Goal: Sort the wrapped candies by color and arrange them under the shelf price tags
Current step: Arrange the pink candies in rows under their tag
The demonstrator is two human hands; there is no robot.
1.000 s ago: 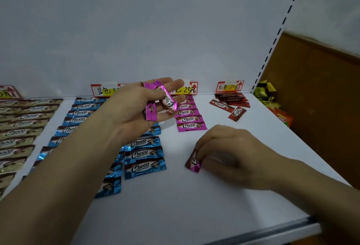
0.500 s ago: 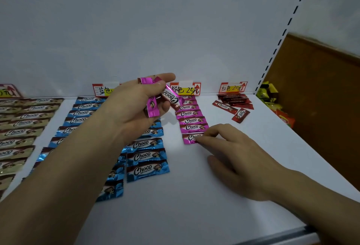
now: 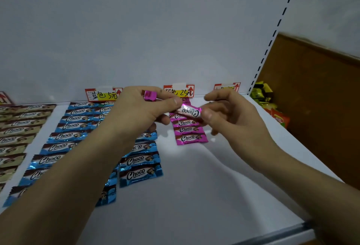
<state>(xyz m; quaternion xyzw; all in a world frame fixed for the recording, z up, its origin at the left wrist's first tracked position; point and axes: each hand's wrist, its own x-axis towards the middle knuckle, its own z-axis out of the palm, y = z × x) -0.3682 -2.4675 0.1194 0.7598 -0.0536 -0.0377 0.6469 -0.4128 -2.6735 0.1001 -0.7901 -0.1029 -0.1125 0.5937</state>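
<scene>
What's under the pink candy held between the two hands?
Below the held pink candy lies the pink column on the shelf: three wrappers fully visible, a fourth partly. The candy, left hand and right hand cover much of the column's far end, so its count is unknown.

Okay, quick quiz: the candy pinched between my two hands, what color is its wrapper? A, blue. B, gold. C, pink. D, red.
C: the candy that the left hand and right hand pinch at its ends has a pink wrapper, matching the pink row on the shelf beneath it.
</scene>
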